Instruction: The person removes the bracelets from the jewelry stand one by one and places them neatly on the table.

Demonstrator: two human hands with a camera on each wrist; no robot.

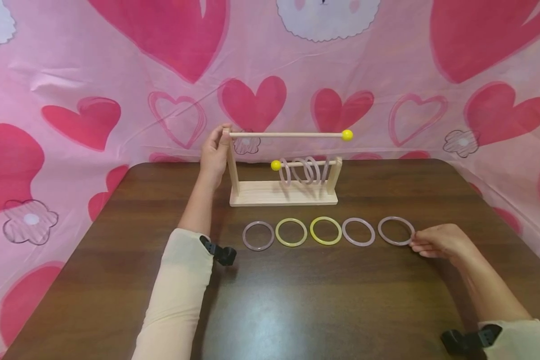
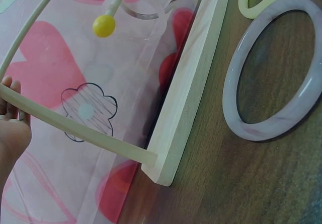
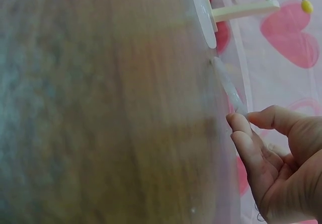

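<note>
My left hand point(image 1: 213, 156) holds the top of the left post of a wooden bangle stand point(image 1: 281, 195), thumb on the near side; the left wrist view has this hand point(image 2: 14, 131) at its left edge. The stand's long upper rod ends in a yellow ball point(image 1: 347, 135). On the shorter lower rod, several pale lilac bangles point(image 1: 286, 173) hang. At the right end of a row on the table, my right hand point(image 1: 443, 241) pinches the edge of a greyish lilac bangle point(image 1: 396, 244). In the right wrist view, thumb and fingertips meet at this bangle point(image 3: 230, 85), which is tilted up.
Left of the pinched bangle lie a lilac bangle point(image 1: 359, 244), two yellow bangles, one of them bright point(image 1: 326, 243), and a greyish lilac bangle point(image 1: 258, 249) at the left end. They rest on a dark wooden table point(image 1: 270, 310). A pink heart-patterned cloth point(image 1: 175, 75) hangs behind.
</note>
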